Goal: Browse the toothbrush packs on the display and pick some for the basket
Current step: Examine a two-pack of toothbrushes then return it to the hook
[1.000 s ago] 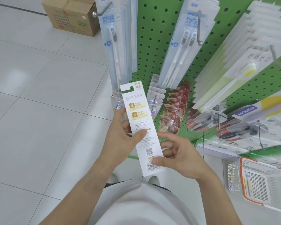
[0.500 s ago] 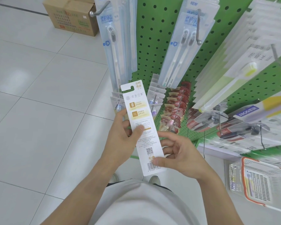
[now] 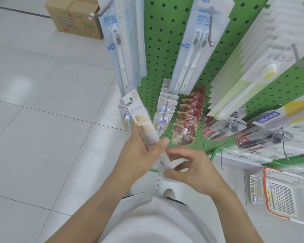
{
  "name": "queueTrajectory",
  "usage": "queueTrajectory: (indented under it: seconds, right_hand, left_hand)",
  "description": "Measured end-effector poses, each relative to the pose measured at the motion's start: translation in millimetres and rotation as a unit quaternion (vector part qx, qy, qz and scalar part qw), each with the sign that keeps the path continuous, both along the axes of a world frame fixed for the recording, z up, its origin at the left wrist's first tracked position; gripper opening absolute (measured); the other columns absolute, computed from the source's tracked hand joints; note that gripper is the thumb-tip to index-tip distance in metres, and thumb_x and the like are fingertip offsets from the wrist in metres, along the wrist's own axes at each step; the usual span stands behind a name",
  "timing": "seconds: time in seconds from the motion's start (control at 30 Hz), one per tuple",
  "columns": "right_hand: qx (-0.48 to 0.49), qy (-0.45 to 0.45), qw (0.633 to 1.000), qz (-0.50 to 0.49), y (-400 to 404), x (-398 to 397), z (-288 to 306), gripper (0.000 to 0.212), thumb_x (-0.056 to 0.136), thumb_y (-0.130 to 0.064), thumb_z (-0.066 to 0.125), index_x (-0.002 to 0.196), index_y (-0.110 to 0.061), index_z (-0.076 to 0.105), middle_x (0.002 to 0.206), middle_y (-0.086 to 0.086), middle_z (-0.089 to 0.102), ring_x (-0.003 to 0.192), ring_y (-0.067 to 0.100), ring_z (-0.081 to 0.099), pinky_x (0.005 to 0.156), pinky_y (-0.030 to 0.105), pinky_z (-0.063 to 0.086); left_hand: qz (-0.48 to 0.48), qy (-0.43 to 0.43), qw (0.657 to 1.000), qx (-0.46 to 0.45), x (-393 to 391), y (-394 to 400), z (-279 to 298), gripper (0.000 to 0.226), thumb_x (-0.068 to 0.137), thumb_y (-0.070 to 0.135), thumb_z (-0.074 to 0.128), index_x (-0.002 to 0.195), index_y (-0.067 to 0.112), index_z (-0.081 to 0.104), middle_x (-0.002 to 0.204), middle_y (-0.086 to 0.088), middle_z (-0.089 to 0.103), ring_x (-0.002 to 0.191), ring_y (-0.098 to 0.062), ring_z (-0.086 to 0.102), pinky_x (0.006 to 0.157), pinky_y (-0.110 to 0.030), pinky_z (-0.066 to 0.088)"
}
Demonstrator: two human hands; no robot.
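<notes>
Evidently for inspection, both hands hold one toothbrush pack (image 3: 148,135) at frame centre: left hand (image 3: 140,151) clasps its middle, right hand (image 3: 188,168) pinches its bottom edge; basket (image 3: 277,190) waits lower right.

My feed is bright and evenly lit, with soft glare patches on the floor tiles (image 3: 33,106) at left. The held toothbrush pack (image 3: 146,127) smears with motion blur (print unreadable). Wide-angle distortion bends the pegboard (image 3: 165,55) toward the frame's right edge.
</notes>
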State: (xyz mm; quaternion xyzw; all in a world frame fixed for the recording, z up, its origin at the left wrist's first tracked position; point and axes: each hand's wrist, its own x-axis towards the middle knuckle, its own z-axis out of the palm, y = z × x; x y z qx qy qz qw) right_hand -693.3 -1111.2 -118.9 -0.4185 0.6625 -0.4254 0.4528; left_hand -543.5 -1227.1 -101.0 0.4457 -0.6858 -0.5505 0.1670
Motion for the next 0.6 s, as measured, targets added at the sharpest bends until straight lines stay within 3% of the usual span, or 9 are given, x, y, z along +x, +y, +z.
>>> queueTrajectory:
  seconds: [0.13,0.27,0.33,0.4,0.5,0.6]
  right_hand:
    - [0.005,0.029,1.000,0.006,-2,7,-1,0.059,0.073,-0.002,0.087,0.117,-0.038,0.072,0.107,-0.016,0.070,0.102,0.011,0.068,0.078,0.037,0.061]
    - [0.004,0.025,1.000,0.001,-2,10,-3,0.059,0.069,-0.010,0.091,0.118,-0.036,0.071,0.107,-0.014,0.071,0.103,0.011,0.066,0.080,0.037,0.061]
    - [0.000,0.028,1.000,-0.003,-2,13,-6,0.059,0.067,-0.014,0.093,0.117,-0.036,0.071,0.106,-0.013,0.069,0.103,0.011,0.065,0.080,0.036,0.060]
    - [-0.005,0.040,0.999,-0.003,-1,15,-10,0.055,0.070,-0.015,0.092,0.116,-0.034,0.071,0.105,-0.012,0.068,0.103,0.010,0.065,0.081,0.034,0.059]
    - [-0.010,0.041,0.999,-0.014,-1,14,-13,0.038,0.080,-0.014,0.085,0.111,-0.031,0.072,0.102,-0.012,0.070,0.100,0.010,0.066,0.079,0.028,0.058]
    - [-0.021,0.038,0.998,-0.047,-3,11,-13,0.027,0.086,-0.015,0.080,0.107,-0.030,0.072,0.099,-0.015,0.071,0.098,0.009,0.068,0.076,0.021,0.056]
  left_hand:
    - [0.004,0.026,0.998,0.063,-1,-2,-11,0.082,0.084,0.060,0.066,0.151,0.033,0.028,0.119,0.010,0.066,0.099,-0.008,0.071,0.094,-0.044,0.057]
    - [-0.003,0.040,0.995,0.088,-1,2,-15,0.065,0.089,0.047,0.050,0.149,0.026,0.036,0.120,0.003,0.069,0.105,-0.016,0.070,0.096,-0.048,0.055]
    - [0.000,0.031,0.997,0.074,0,4,-16,0.045,0.091,0.044,0.044,0.130,0.023,0.051,0.109,-0.008,0.070,0.098,-0.026,0.070,0.091,-0.055,0.055]
    - [0.006,0.026,0.998,0.055,2,4,-20,0.030,0.095,0.038,0.043,0.113,0.019,0.058,0.097,-0.012,0.069,0.087,-0.028,0.068,0.086,-0.051,0.056]
    - [0.007,0.019,1.000,0.016,5,5,-21,0.019,0.104,0.017,0.046,0.108,0.014,0.065,0.081,-0.007,0.064,0.070,-0.021,0.054,0.072,-0.031,0.048]
    - [0.005,0.050,0.998,0.048,8,6,-22,0.021,0.104,0.014,0.050,0.114,0.017,0.069,0.098,-0.006,0.075,0.090,-0.027,0.069,0.085,-0.034,0.054]
